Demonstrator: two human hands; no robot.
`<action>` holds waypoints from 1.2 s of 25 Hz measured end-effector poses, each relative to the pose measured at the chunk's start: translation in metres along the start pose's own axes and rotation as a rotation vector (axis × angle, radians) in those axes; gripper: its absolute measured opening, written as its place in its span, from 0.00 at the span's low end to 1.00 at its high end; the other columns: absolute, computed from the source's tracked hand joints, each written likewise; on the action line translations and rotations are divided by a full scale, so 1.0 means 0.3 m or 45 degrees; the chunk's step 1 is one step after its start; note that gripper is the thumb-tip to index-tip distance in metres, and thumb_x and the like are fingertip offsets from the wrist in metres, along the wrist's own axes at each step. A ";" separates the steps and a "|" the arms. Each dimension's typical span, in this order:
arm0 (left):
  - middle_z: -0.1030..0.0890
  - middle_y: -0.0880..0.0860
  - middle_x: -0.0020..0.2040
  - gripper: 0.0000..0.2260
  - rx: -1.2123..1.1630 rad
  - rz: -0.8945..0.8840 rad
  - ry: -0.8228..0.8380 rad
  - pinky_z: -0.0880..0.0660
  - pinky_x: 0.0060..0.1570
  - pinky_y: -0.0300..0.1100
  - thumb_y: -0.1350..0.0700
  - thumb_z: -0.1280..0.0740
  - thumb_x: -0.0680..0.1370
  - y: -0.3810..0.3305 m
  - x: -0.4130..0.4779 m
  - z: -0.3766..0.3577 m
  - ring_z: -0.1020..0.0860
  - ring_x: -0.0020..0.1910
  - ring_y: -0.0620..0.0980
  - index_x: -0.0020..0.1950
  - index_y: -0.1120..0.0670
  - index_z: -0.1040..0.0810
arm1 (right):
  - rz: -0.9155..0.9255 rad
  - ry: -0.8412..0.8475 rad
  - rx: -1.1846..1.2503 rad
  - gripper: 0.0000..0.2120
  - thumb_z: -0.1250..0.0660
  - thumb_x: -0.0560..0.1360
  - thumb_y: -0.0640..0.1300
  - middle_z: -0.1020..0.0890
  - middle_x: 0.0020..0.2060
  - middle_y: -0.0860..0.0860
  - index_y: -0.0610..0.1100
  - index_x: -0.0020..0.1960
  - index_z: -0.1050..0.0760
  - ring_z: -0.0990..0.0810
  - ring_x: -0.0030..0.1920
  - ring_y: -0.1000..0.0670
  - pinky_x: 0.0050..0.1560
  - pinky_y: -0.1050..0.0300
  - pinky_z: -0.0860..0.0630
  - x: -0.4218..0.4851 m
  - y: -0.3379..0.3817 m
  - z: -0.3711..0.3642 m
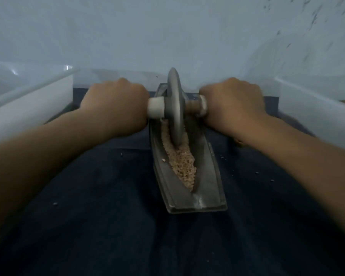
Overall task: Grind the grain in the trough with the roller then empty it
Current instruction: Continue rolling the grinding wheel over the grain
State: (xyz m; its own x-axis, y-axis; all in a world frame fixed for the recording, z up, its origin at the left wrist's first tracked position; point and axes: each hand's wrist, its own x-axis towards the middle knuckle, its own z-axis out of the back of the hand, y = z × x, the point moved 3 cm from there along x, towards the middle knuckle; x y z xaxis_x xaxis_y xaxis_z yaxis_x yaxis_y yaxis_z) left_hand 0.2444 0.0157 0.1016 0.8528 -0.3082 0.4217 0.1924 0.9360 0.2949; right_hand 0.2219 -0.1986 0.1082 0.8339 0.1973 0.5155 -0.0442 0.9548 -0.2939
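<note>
**Grinding stroke: roller at the far end of the trough**

My left hand (116, 104) and right hand (233, 102) are each curled in a fist round one end of the axle. The roller (174, 104), a thin, dull-grey metal disc standing on edge, sits between them. A pale, smooth collar (155, 107) shows just inside my left fist. The trough (207, 176) is a narrow, boat-shaped channel of the same matte metal. It runs from between my hands back toward me on the counter, which is covered by a dark cloth (108, 196).

The grain (182, 166) lies in the groove, mostly on my side of the disc. It is tan and coarse, and it looks only partly broken.

I judge the grinding step to be under way, with the emptying not yet begun. The next move calls for even downward pressure from both fists while I draw the disc back through the heap. White plastic bins stand outside my left hand (38, 96) and my right hand (311, 108).
</note>
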 end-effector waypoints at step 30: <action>0.23 0.53 0.41 0.08 0.005 0.035 0.055 0.30 0.37 0.46 0.48 0.33 0.74 -0.009 0.076 0.002 0.23 0.38 0.58 0.51 0.47 0.20 | -0.075 0.082 0.124 0.03 0.30 0.72 0.47 0.24 0.37 0.49 0.51 0.46 0.23 0.24 0.36 0.42 0.34 0.56 0.34 0.058 0.015 -0.020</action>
State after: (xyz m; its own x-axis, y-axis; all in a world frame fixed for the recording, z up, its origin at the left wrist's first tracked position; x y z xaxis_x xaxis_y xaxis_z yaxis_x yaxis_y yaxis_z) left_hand 0.2632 0.0060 0.1109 0.8778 -0.2748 0.3923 0.1671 0.9433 0.2869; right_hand 0.2396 -0.1923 0.1111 0.8701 0.1282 0.4759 -0.0444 0.9820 -0.1834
